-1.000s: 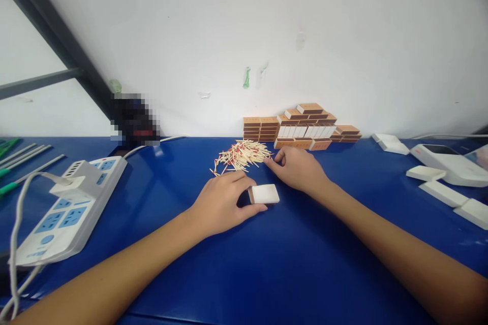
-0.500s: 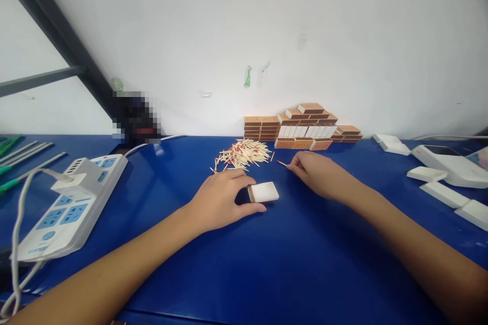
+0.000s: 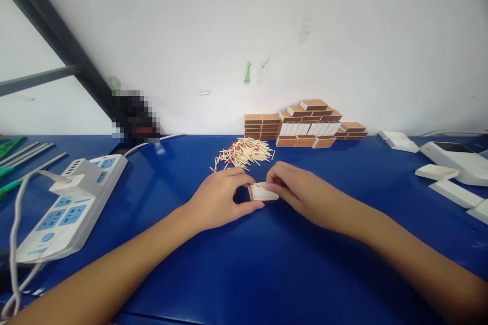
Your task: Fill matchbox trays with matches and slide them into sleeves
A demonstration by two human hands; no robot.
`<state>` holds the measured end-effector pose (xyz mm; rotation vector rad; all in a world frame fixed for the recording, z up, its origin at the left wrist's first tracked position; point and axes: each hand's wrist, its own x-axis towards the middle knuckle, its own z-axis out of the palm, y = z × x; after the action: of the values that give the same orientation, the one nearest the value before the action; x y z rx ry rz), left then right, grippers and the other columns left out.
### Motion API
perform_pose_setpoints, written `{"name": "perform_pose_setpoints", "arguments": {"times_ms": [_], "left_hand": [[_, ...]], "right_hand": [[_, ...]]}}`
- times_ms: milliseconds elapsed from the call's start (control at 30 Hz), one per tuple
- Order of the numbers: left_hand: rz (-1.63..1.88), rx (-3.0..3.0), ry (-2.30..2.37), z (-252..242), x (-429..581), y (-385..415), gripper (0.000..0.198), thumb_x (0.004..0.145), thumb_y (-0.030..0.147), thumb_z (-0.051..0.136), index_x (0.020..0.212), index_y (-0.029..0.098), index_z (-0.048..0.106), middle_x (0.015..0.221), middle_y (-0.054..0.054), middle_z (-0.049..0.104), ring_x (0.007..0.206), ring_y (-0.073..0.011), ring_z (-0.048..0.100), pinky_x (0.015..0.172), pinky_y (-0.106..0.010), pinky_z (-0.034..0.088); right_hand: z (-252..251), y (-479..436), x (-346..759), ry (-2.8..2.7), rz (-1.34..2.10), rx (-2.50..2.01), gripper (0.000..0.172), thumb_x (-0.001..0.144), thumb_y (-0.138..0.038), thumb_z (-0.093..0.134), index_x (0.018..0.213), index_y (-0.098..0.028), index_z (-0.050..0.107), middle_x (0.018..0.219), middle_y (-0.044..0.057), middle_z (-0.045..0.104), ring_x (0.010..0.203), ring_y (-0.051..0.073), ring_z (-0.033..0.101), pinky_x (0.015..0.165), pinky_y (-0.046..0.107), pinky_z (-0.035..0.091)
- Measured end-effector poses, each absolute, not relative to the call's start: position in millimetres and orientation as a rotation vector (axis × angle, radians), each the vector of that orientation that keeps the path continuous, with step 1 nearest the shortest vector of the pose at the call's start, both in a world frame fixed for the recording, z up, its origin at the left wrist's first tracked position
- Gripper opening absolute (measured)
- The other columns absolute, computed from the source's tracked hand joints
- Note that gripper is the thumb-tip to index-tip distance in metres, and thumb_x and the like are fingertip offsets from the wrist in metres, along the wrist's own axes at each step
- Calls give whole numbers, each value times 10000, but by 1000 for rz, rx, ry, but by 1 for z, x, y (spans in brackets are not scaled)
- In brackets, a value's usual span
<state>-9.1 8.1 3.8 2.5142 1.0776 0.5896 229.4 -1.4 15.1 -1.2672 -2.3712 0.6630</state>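
Observation:
A small matchbox (image 3: pixel 263 193) lies on the blue table, its white inner tray showing on top and a brown edge at the left and below. My left hand (image 3: pixel 223 198) grips it from the left, index finger at the far side and thumb at the near side. Over the tray's right part, my right hand (image 3: pixel 292 188) pinches a match (image 3: pixel 257 186), mostly hidden by the fingers; a red tip shows near my left index finger. Just beyond the hands lies a loose heap of red-tipped matches (image 3: pixel 247 152).
Stacked matchboxes (image 3: pixel 308 114) stand against the wall behind the heap. At right are white empty trays (image 3: pixel 436 171) and a white device (image 3: pixel 453 160). A power strip (image 3: pixel 72 208) with a cable and green-handled tools (image 3: pixel 26 162) occupy the left.
My right hand has moved left and toward me, bringing the match from beside the heap to the matchbox tray. My left hand keeps its place on the box.

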Motion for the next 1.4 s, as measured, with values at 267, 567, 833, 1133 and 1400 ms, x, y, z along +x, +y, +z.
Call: {"name": "perform_pose_setpoints", "arguments": {"times_ms": [267,567,833,1133,1400], "left_hand": [[592,2505,1080,4,-8,9,301,886,430,777,1102,225,733,1023,-15,705,831,-169,649,700,-290,487],[585,2569,1099,3,-8,6,327,904,455,752,1140,231,721,1033,-17,692,872,-182,664,704,-301,502],[593,2589,1045,-2,-8,4,355,910,474,742,1152,215,718,1056,-33,699,960,-206,680,787,-326,533],[598,2576,1017,-3,-8,5,353,918,480,729,1145,210,723,1042,-46,700,962,-219,680,816,-344,543],[603,2579,1017,-5,-8,6,357,924,478,721,1158,208,715,1054,-51,697,981,-223,679,835,-347,544]], "right_hand": [[16,2,240,-2441,567,-1232,169,1047,-288,493,942,-229,613,950,22,646,763,146,582,668,274,420],[19,14,240,-2271,418,-1277,172,989,-327,584,877,-220,661,781,6,643,671,145,557,624,287,407],[9,73,222,-2377,171,-1527,142,877,-317,701,939,-194,669,922,69,700,822,214,622,730,335,435],[26,95,218,-2341,189,-1714,79,843,-227,636,863,-181,697,822,61,725,714,191,625,619,303,404],[21,97,213,-2355,208,-1750,98,864,-237,632,820,-184,700,797,64,735,681,186,621,612,304,392]]}}
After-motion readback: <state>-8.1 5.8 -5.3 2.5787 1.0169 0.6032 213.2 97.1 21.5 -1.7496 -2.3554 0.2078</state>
